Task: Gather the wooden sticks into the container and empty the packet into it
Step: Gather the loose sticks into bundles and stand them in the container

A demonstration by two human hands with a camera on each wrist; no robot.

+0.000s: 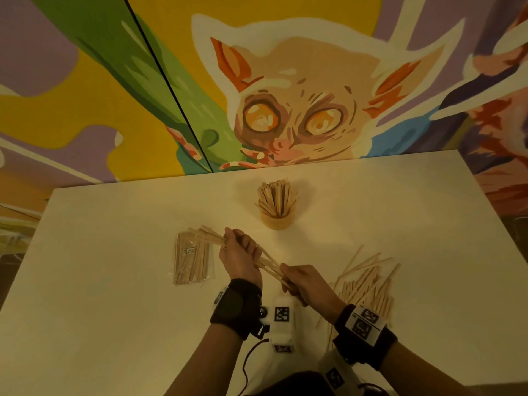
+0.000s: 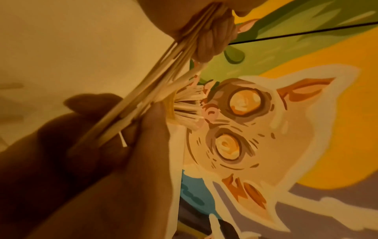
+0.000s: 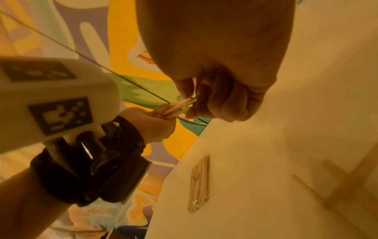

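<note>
A: Packet [image 1: 193, 260] lay at the far left of the surface [image 1: 114, 281], flat and unopened as far as we could tell, well apart from the container.

B: And just right of it we had the left hand [image 1: 240, 257] curled round the far end of a bundle of sticks [image 1: 267, 262], held above the surface.

A: Yes, and the right hand [image 1: 307, 284] pinched the near end of that same bundle, so both hands were clamped on it. We judged we were squaring the bundle up, mid-gathering.

B: Behind the hands stood the container [image 1: 276, 221], upright and already bristling with sticks.

A: Further right, the loose pile [image 1: 365, 284] remained on the surface, so the gathering was far from done.

B: Our next move, we reckoned, called for tipping the bundle upright over the container and easing it in among those already standing without knocking it over.
</note>
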